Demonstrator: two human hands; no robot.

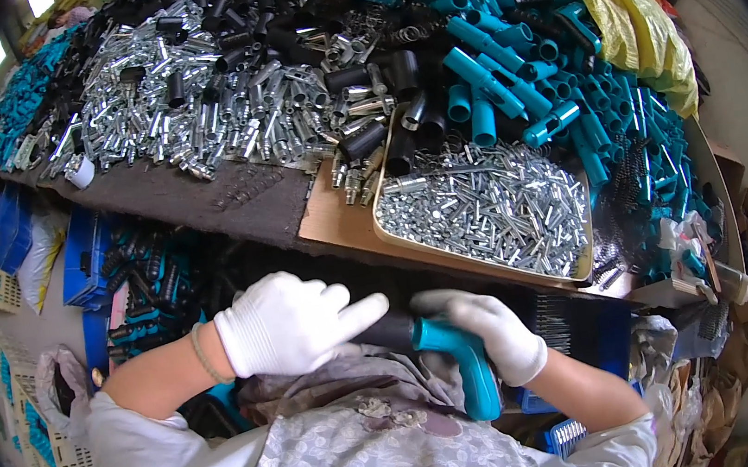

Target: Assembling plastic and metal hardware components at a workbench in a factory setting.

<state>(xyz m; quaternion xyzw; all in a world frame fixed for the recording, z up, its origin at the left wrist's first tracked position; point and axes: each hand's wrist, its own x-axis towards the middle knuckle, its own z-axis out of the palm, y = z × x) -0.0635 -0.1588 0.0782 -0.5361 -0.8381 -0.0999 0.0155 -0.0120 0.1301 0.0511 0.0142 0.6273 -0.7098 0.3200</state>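
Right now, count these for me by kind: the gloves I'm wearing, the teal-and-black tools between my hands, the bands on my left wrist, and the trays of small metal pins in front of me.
White gloves: 2
Teal-and-black tool: 1
Wristband: 1
Tray of metal pins: 1
Total: 5

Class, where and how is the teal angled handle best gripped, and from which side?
Probably around the lower end of the teal handle, coming from the person's right: that long, rounded end lies uncovered, points toward the patterned apron, and angles away from the black sleeve.
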